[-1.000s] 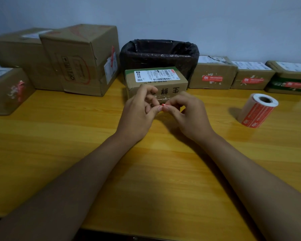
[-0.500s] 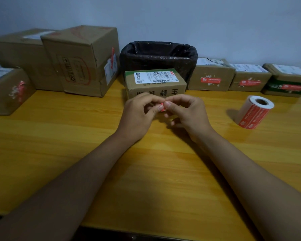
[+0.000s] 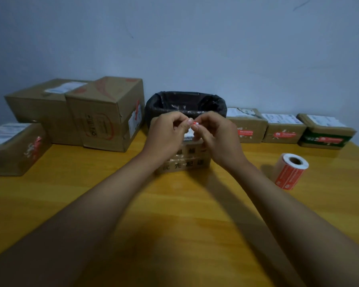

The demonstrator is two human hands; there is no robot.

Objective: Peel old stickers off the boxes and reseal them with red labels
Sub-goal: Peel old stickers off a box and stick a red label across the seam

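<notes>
Pinching a small crumpled red-and-white sticker scrap [image 3: 194,123] between both hands: left hand [image 3: 168,135] and right hand [image 3: 214,135] meet fingertip to fingertip, fingers curled tight around the scrap, held up in front of the black-bag-lined bin [image 3: 186,104] at 12 o'clock. Directly below the hands sits the small brown cardboard box with a white shipping label [image 3: 184,160], mostly covered by them. Judgement: step in hand is balling up the peeled sticker and binning it; best done by rolling adhesive inward so it stops clinging to skin, then releasing over the bin mouth, not short of it, and flicking it off with the other thumb if it sticks. Next a fresh label would come off the white roll of red labels [image 3: 289,171] lying at 3 o'clock on the yellow wooden table [image 3: 174,224]. Three small brown boxes with red labels [image 3: 284,129] line up at 2 o'clock, looking finished; larger brown cartons [image 3: 104,112] stack at 10 o'clock and another brown box with a torn red sticker [image 3: 15,148] sits at 9 o'clock. Hard to make out: the scrap's real size and shape, hidden by fingertips; the box top and seam; the bin contents; the print on all labels, which is blurred.
</notes>
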